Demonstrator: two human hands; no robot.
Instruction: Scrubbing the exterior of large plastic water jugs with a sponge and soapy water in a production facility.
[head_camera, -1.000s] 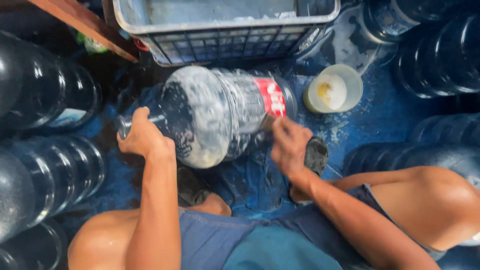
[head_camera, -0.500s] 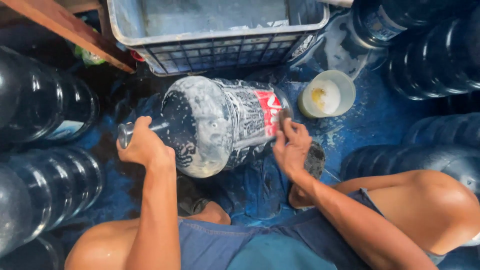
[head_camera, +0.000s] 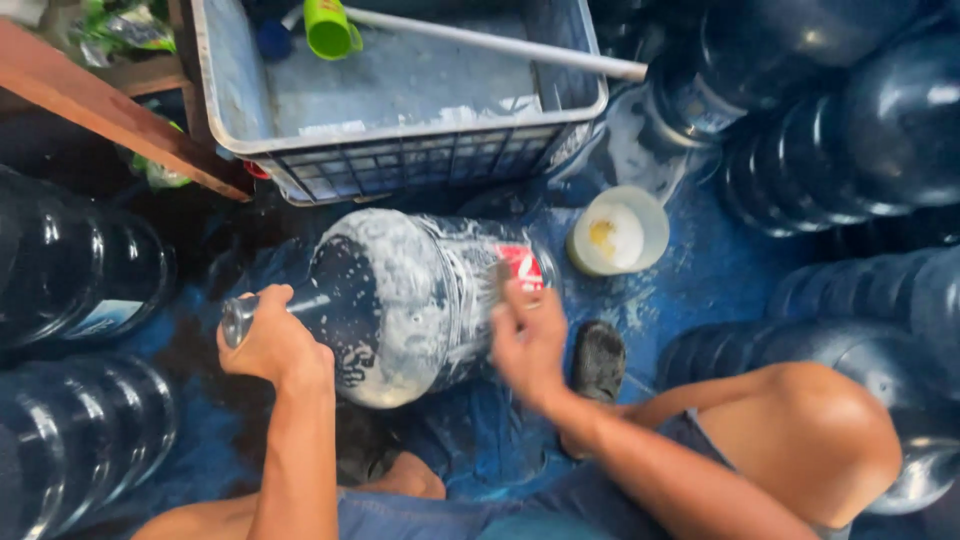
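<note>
**Soapy jug on a crowded wet floor**

Blue, wet flooring (head_camera: 720, 280) carries everything, and little of it is bare. At its middle a large water jug (head_camera: 400, 300) lies on its side, streaked with white suds, its neck pointing left. The left hand (head_camera: 268, 340) is wrapped tight around that neck. The right hand (head_camera: 528, 335) presses on the jug's side near a red label, fingers curled; it is blurred, so whether it grips a scrubber cannot be told. Just above the jug stands a grey plastic crate (head_camera: 400, 160) with a white pipe (head_camera: 500, 45) across it and a green cup (head_camera: 332, 28) inside. A small pale tub (head_camera: 620, 232) sits right of the jug, with some bare floor around it. Dark jugs (head_camera: 80, 270) crowd the left edge and more jugs (head_camera: 840, 130) the right, many cut off by the frame. A wooden plank (head_camera: 110, 120) slants at upper left. A dark shoe (head_camera: 598, 360) rests near the right wrist; the foot below it is partly hidden.
</note>
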